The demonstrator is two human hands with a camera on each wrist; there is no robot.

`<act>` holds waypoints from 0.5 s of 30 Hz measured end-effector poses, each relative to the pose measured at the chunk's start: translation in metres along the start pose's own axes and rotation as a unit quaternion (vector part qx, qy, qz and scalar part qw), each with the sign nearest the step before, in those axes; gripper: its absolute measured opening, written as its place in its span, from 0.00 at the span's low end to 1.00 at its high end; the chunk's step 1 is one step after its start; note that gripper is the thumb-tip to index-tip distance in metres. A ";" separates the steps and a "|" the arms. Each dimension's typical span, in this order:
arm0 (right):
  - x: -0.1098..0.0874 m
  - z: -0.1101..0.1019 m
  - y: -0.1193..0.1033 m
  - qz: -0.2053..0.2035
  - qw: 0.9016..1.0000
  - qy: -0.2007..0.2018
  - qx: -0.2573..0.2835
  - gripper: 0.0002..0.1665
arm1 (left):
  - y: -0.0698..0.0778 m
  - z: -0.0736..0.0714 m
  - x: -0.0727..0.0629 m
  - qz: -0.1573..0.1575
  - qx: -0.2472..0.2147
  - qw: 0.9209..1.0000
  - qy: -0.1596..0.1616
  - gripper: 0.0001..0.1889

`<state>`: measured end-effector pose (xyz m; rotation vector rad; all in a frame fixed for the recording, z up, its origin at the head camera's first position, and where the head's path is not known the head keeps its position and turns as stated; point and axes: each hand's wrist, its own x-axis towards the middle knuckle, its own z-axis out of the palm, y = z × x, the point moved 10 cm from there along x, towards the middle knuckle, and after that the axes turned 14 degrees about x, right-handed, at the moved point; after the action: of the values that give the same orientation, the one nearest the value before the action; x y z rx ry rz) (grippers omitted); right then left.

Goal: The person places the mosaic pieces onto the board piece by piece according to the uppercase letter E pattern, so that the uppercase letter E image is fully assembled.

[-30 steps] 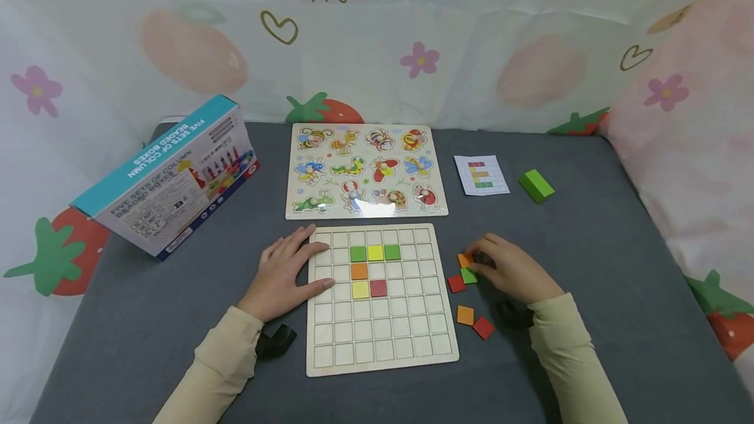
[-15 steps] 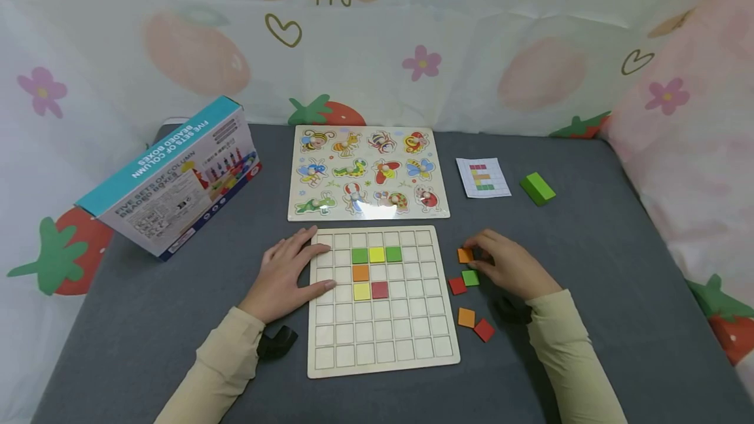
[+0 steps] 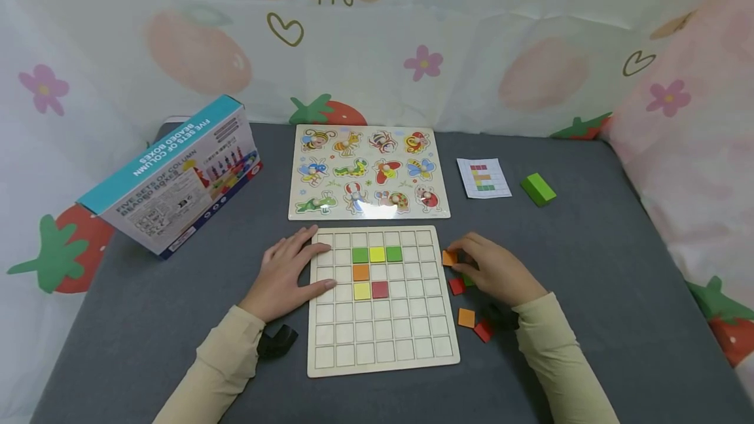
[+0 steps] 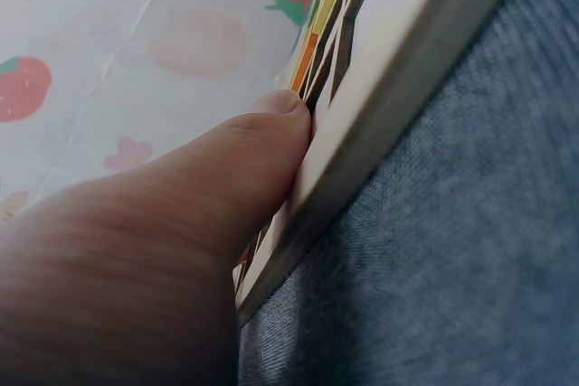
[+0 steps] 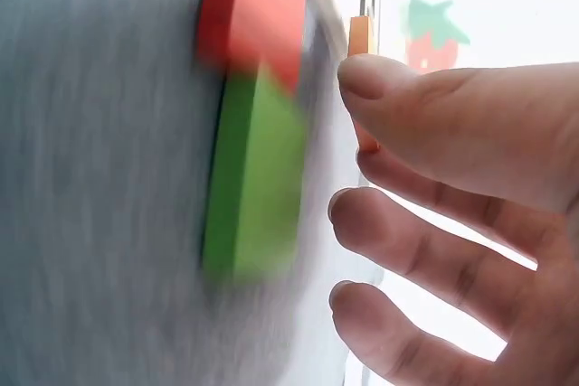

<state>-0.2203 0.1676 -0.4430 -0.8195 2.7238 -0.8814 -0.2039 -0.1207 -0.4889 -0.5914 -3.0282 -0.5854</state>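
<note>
Right hand (image 3: 497,270): pinches an orange tile (image 3: 449,258) between thumb and fingers.
Tile position: right of frame centre, just beside the right edge of the grid board (image 3: 384,350).
Left hand (image 3: 287,278): thumb and fingers spread, rests on the grid board's left edge.

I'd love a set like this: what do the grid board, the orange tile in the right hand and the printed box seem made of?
Grid board: probably wood, pale and matt; its grid edges look burnt-dark.
Orange tile: smooth painted wood or plastic, face and edge both orange; I can't tell which.
Printed box: likely smooth cardboard, given its crisp, straight edges.
</note>
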 end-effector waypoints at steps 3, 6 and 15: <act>0.002 0.009 -0.015 -0.021 1.000 -0.009 -0.001 0.17 | 0.000 0.000 0.000 0.001 0.001 1.000 0.002 0.33; 0.004 0.017 -0.031 -0.048 0.999 -0.015 -0.011 0.17 | 0.000 0.000 0.000 -0.001 0.004 1.000 0.000 0.33; 0.007 0.037 -0.064 -0.096 0.994 -0.042 0.006 0.14 | -0.001 0.001 0.000 -0.003 0.000 1.000 0.000 0.34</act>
<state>-0.1862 0.1023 -0.4361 -1.1057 2.5979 -0.8765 -0.2040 -0.1209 -0.4899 -0.5843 -3.0315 -0.5848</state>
